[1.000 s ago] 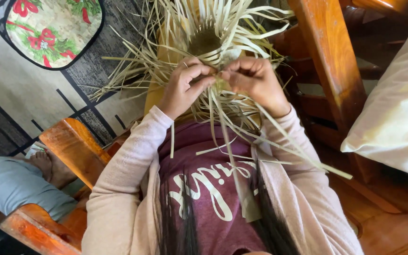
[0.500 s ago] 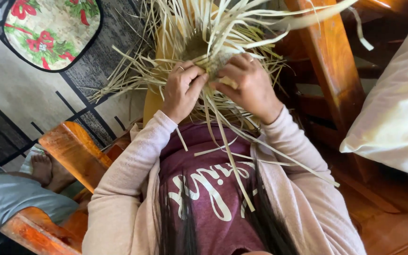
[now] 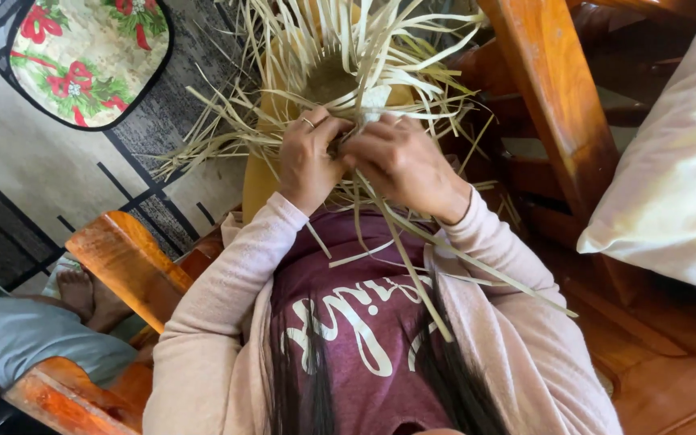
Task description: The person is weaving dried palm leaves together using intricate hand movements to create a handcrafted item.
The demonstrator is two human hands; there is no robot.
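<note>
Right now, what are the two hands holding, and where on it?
Both the left hand and the right hand grip the straw weaving at its near edge, where the fingers pinch loose strips together. The exact strip cannot be told.

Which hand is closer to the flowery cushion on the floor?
The left hand. It grips the straw weaving on the side toward the flowery cushion, which lies up and to its left. The right hand is on the far side, by the wooden post.

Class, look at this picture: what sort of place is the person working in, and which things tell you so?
Probably a room in a home, not a workshop: a patterned floor rug, a wooden chair arm and a pale cushion surround the hands weaving straw strips.
</note>
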